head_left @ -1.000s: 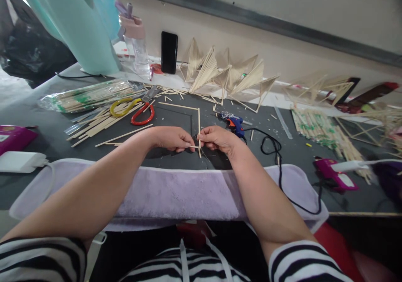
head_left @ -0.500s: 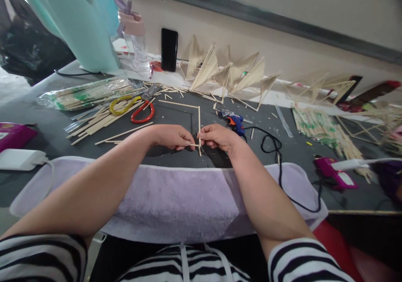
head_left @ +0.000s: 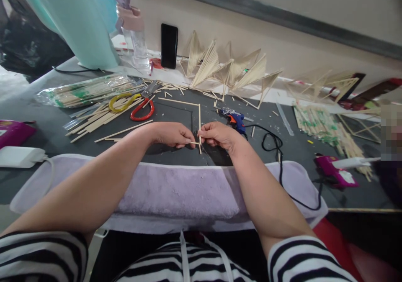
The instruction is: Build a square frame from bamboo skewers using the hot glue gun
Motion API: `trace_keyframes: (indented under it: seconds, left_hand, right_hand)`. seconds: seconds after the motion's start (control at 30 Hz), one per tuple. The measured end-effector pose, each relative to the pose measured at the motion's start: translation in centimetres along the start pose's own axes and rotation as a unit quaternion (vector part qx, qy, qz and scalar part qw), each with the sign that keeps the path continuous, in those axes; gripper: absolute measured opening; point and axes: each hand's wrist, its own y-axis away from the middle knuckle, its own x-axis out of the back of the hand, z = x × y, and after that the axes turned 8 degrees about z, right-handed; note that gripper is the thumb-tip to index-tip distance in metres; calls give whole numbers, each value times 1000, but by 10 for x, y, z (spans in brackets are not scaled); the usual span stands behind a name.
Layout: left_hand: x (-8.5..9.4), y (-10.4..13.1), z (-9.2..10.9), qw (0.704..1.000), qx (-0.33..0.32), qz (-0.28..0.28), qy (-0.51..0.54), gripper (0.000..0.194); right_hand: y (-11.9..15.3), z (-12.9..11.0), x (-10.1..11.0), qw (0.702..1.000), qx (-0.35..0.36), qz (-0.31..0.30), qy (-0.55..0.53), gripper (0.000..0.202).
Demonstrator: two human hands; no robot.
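Near the table's front edge, my left hand [head_left: 176,134] pinches a short wooden stick [head_left: 196,143] that meets the lower part of an upright-lying stick [head_left: 199,116]. My right hand [head_left: 216,134] is closed on that longer stick from the right side. At its far end the longer stick joins another thin stick [head_left: 179,101] in a corner. A blue and orange glue gun [head_left: 235,120] lies just beyond my right hand. Scissors [head_left: 143,114] with one yellow and one red handle rest beyond my left forearm.
Stick structures [head_left: 213,66] stand along the wall beside a black phone [head_left: 168,46] and a bottle [head_left: 133,37]. Bagged sticks [head_left: 88,90] lie left, more [head_left: 320,121] right. A purple cloth [head_left: 179,190] lies under my forearms; a black cable [head_left: 280,165] crosses it.
The view has shifted slightly. Both hands keep their hold on the sticks, with no other clear movement.
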Motion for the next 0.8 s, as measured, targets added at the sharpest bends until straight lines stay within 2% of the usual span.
trace_keyframes:
  seconds: [0.8]
  left_hand:
    - [1,0,-4,1000,-8,3,-1,37]
  right_hand:
    - [-1,1,1,1000,-3,0,-2,21]
